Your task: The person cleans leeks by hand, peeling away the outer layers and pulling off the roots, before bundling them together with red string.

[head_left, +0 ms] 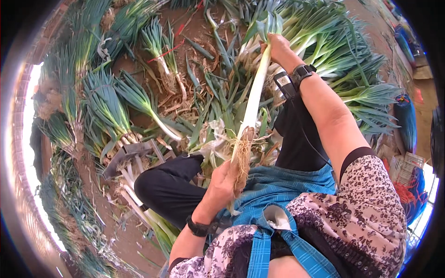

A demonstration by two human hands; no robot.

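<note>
A long leek (pixel 254 99) with a white stem slants across my lap, its green top away from me. My right hand (pixel 278 47) is closed round it just below the leaves. Close to my body, my left hand (pixel 220 186) is closed at the root end, where stringy brown roots (pixel 243 162) and a dirty brown piece hang beside the stem. The fingers partly hide what is there. Beyond my right hand lies a large pile of trimmed leeks (pixel 320 39) with white stems and green leaves.
Untrimmed leeks (pixel 106 99) lie in bunches at the left, near a grey metal stand (pixel 130 157). Peeled skins and loose leaves (pixel 213 139) litter the ground before me. A red string (pixel 169 50) lies at the back. Blue bundles and red netting (pixel 411 194) are at the right.
</note>
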